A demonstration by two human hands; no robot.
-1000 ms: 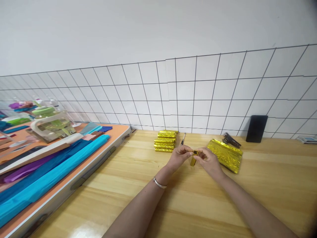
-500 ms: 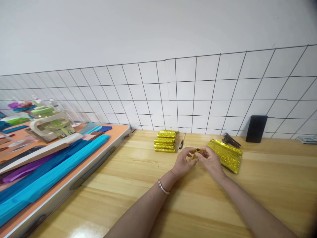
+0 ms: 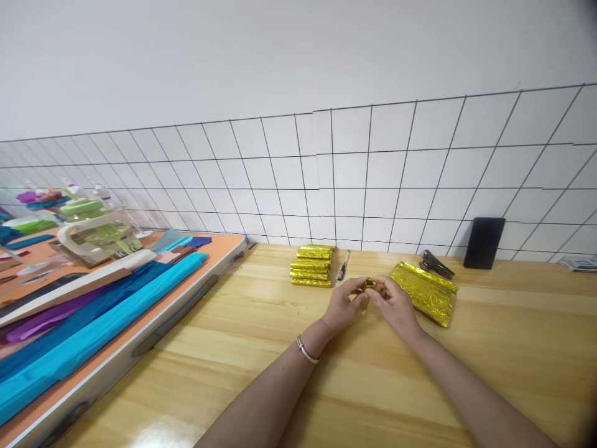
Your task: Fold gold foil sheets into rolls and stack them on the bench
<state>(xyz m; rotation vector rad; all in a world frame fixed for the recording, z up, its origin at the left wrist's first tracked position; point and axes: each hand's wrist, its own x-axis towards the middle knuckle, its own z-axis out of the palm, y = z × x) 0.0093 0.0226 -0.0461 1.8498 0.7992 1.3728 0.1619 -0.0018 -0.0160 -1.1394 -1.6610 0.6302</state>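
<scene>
1. The small gold foil tube (image 3: 370,284) sits between the two hands over the wooden table (image 3: 261,348), its open end showing just above the thumbs.
2. The left hand (image 3: 345,305) pinches the tube's left side, fingers and thumb nearly closed on it.
3. The right hand (image 3: 394,303) pinches it from the right, also narrow, thumb in front.
4. The flat gold foil sheets (image 3: 426,292) lie just beside the right hand.
5. Beyond the left hand are the cutter (image 3: 344,266) and, left of it, the gold rolls (image 3: 311,266).
</scene>
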